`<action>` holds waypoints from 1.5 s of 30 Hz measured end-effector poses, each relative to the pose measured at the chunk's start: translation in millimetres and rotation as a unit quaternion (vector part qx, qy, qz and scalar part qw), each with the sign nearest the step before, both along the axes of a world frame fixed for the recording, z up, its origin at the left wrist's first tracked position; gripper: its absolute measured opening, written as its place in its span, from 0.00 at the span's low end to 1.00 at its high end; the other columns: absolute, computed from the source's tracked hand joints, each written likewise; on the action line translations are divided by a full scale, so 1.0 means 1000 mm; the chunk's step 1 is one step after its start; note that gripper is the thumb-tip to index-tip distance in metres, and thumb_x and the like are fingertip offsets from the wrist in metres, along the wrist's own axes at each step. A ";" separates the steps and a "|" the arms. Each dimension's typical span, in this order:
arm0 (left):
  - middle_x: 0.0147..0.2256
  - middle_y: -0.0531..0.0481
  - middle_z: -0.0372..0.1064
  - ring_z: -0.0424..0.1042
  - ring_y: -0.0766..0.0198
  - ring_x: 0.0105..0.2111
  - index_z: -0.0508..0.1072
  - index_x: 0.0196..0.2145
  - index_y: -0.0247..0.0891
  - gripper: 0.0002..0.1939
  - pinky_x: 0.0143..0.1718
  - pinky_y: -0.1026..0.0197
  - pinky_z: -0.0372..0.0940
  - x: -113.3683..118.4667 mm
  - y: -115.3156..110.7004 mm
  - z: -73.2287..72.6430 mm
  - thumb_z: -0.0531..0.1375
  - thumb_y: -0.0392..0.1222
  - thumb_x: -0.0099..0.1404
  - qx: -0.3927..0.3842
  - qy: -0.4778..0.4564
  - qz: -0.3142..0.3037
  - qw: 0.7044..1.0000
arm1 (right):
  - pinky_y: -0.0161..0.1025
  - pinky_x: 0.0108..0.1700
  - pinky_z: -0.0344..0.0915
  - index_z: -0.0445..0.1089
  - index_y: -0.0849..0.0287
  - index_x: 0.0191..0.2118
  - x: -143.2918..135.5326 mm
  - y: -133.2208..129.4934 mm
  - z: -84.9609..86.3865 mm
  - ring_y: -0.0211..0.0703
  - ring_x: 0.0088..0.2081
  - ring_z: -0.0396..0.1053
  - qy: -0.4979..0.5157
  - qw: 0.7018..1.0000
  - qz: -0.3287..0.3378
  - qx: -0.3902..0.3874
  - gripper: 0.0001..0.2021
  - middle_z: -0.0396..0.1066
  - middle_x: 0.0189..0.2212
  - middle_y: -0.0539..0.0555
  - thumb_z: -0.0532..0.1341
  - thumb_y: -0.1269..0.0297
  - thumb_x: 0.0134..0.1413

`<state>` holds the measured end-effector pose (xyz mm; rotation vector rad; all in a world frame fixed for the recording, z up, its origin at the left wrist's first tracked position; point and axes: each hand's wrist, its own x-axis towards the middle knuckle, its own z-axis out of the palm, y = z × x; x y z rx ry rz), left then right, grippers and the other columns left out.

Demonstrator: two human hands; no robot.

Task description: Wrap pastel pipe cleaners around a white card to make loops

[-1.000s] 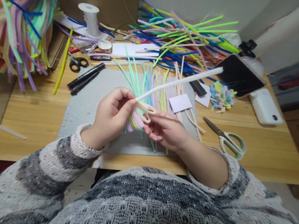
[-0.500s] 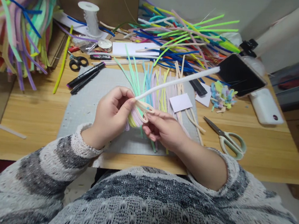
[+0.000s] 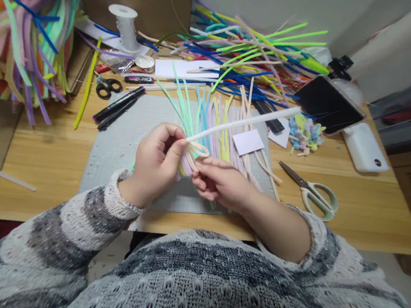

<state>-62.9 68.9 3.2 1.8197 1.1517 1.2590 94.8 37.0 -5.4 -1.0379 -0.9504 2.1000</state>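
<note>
My left hand [image 3: 161, 159] pinches a gathered bundle of looped pipe cleaners [image 3: 189, 162], cream and lilac among them, with a bit of green below. From this pinch a thick white pipe cleaner [image 3: 245, 124] sticks out up and to the right. My right hand [image 3: 221, 180] has its thumb and fingers closed on the cream loops at the bundle's right side. Under both hands lies a grey cutting mat [image 3: 112, 164]. On its far half, rows of green, blue, lilac, yellow and cream pipe cleaners [image 3: 226, 131] are laid out, partly covered by the hands.
Scissors [image 3: 318, 197] lie right of the mat, near a white card [image 3: 248, 142]. Black markers [image 3: 118, 108] and small scissors [image 3: 108, 86] are at left. Behind are a spool [image 3: 125, 28], a pipe cleaner heap [image 3: 253, 51] and a phone [image 3: 330, 106].
Both hands stay on the bundle. The left hand has shifted slightly right, and the white pipe cleaner's free end has dipped lower. The right hand has moved slightly left along the loops.
</note>
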 end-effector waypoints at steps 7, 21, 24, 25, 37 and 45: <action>0.30 0.52 0.64 0.64 0.68 0.28 0.65 0.35 0.39 0.01 0.29 0.64 0.61 0.002 -0.001 -0.002 0.55 0.38 0.65 0.001 -0.013 0.003 1.000 | 0.40 0.35 0.61 0.63 0.60 0.41 -0.002 -0.012 0.000 0.41 0.32 0.66 -0.375 0.823 -0.037 0.425 0.13 0.69 0.31 0.55 0.49 0.56 0.62; 0.30 0.52 0.64 0.65 0.68 0.29 0.66 0.34 0.38 0.01 0.30 0.65 0.61 0.005 -0.002 -0.008 0.55 0.35 0.64 0.027 -0.021 0.007 0.999 | 0.38 0.26 0.48 0.64 0.60 0.39 -0.005 -0.011 0.012 0.40 0.22 0.63 -0.586 0.683 0.078 0.429 0.21 0.72 0.25 0.56 0.39 0.55 0.65; 0.30 0.52 0.64 0.65 0.68 0.29 0.66 0.34 0.37 0.01 0.30 0.65 0.62 0.005 -0.002 -0.009 0.55 0.35 0.64 0.027 -0.022 0.007 0.999 | 0.38 0.27 0.49 0.64 0.60 0.39 -0.005 -0.010 0.011 0.41 0.23 0.64 -0.579 0.692 0.080 0.424 0.19 0.73 0.26 0.56 0.40 0.56 0.65; 0.30 0.52 0.64 0.65 0.68 0.28 0.66 0.34 0.38 0.01 0.30 0.65 0.62 0.005 -0.002 -0.009 0.55 0.35 0.64 0.026 -0.022 0.006 0.999 | 0.38 0.28 0.50 0.64 0.60 0.39 -0.005 -0.010 0.010 0.41 0.24 0.65 -0.574 0.695 0.079 0.425 0.19 0.73 0.26 0.55 0.40 0.56 0.65; 0.29 0.53 0.64 0.63 0.70 0.26 0.66 0.34 0.37 0.01 0.27 0.67 0.60 0.002 0.003 -0.010 0.55 0.36 0.65 0.007 -0.055 0.000 0.998 | 0.39 0.32 0.60 0.66 0.59 0.38 0.015 -0.004 0.008 0.42 0.28 0.67 -0.522 0.708 -0.100 0.465 0.18 0.71 0.28 0.54 0.47 0.51 0.62; 0.30 0.52 0.64 0.64 0.68 0.29 0.66 0.34 0.38 0.01 0.30 0.64 0.60 0.004 0.000 -0.010 0.55 0.35 0.65 0.026 -0.004 0.009 1.000 | 0.42 0.45 0.63 0.67 0.61 0.44 0.010 -0.003 0.008 0.46 0.44 0.69 -0.491 0.699 -0.056 0.518 0.16 0.72 0.41 0.59 0.48 0.56 0.64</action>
